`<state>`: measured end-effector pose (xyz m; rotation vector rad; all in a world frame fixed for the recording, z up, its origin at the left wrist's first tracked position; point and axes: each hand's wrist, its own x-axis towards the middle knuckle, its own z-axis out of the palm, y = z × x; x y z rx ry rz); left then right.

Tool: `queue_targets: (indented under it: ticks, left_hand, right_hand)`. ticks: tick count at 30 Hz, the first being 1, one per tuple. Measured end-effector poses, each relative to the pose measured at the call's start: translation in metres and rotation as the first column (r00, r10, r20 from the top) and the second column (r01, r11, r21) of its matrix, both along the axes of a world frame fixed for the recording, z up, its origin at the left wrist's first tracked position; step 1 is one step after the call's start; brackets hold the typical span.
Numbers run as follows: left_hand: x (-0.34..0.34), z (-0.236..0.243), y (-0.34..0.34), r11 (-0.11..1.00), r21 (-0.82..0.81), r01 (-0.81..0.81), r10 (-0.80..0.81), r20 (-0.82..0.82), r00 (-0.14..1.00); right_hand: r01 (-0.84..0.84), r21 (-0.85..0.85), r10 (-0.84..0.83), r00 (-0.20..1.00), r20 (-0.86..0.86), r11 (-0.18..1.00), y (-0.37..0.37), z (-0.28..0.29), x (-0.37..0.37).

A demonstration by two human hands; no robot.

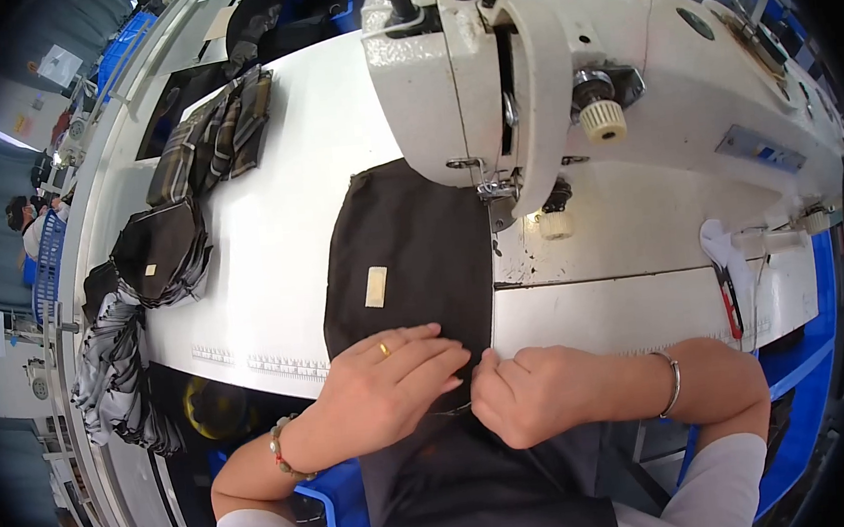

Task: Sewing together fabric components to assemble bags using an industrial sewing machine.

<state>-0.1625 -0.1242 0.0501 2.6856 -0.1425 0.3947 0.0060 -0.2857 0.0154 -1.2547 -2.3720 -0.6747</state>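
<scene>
A dark brown fabric piece (409,234) with a small cream label (376,287) lies flat on the white table, its right edge running up to the presser foot (498,189) of the white sewing machine (547,82). My left hand (392,379) rests flat on the near part of the fabric, fingers stretched toward the right. Close beside it, my right hand (523,390) is closed, thumb and fingers pinching the fabric's near right edge. The exact bit between those fingertips is hidden.
Folded plaid fabric (213,136) and a stack of dark labelled pieces (162,251) lie at the left. Grey striped cloth (116,376) hangs over the table's left edge. A red-and-black cutter (727,299) lies at the right by a white cloth-like item (725,247).
</scene>
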Motion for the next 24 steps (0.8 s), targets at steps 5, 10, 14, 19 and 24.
queue_targets:
  ticks: [5,10,14,19,24]
  left_hand:
    - [0.03,-0.007,-0.006,0.974,0.225,-0.003,0.029,-0.112,0.993]
    - [0.04,-0.017,0.003,0.976,0.219,-0.005,0.01,-0.022,1.0]
    - [0.055,-0.019,0.015,0.978,0.209,-0.004,0.004,-0.001,1.0]
    - [0.073,-0.02,0.031,0.973,0.23,0.003,-0.012,0.041,0.999]
    - [0.09,-0.02,0.045,0.968,0.25,0.009,-0.029,0.076,0.997]
  right_hand:
    - [0.025,-0.055,-0.024,1.0,0.01,0.998,-0.006,0.003,0.0]
    - [0.072,-0.049,-0.07,0.997,0.033,0.996,-0.002,0.001,0.007]
    - [0.146,-0.039,-0.144,0.989,0.039,0.989,0.006,-0.002,0.018]
    - [0.208,-0.059,-0.207,0.978,0.024,0.976,0.015,-0.005,0.027]
    - [0.29,-0.04,-0.29,0.957,0.018,0.956,0.023,-0.011,0.032]
